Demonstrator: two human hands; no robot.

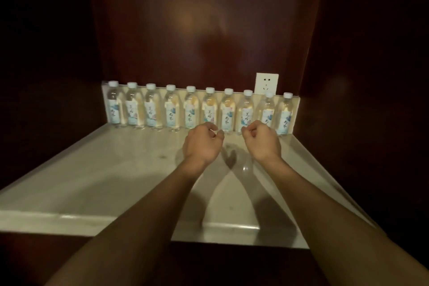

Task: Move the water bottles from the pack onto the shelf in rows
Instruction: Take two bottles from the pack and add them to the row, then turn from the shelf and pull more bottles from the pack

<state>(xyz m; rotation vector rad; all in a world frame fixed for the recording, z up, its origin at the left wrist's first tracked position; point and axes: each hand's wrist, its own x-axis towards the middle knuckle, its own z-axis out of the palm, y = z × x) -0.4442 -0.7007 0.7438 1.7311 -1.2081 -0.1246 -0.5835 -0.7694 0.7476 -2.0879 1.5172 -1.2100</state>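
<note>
Behind both hands (228, 144), partly hidden water bottles (227, 111).

Dim, warm light w/ soft glare on the back panel (185, 18), dark vignetted corners, wide-angle bending at edges, slight overall blur.

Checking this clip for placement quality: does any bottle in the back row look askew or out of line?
One does. In the row of bottles, the second bottle from the right tilts slightly, its cap leaning left, while the others stand upright. Nothing looks spilled on the shelf. Both hands, left hand and right hand, hold nothing.
</note>
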